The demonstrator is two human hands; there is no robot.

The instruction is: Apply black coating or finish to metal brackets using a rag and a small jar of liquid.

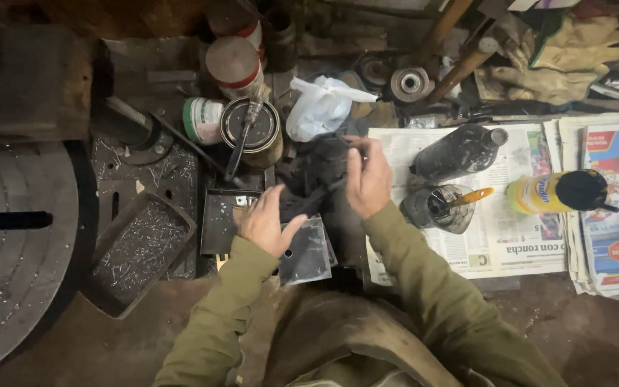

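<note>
Dark cloth (317, 179) lies bunched on the worktop, directly above the flat metal plate (306, 251) that serves as landmark here. Head view: the right hand (367, 179) sits at the cloth's right edge, fingers pressed together, pinching a fold. The left hand (266, 222) rests at the plate's left edge, fingers loosely spread, touching the cloth's lower-left corner. Both hands are about equally near. The cloth's long axis runs from the plate up toward the white plastic bag (320, 107); which end leads cannot be told.
</note>
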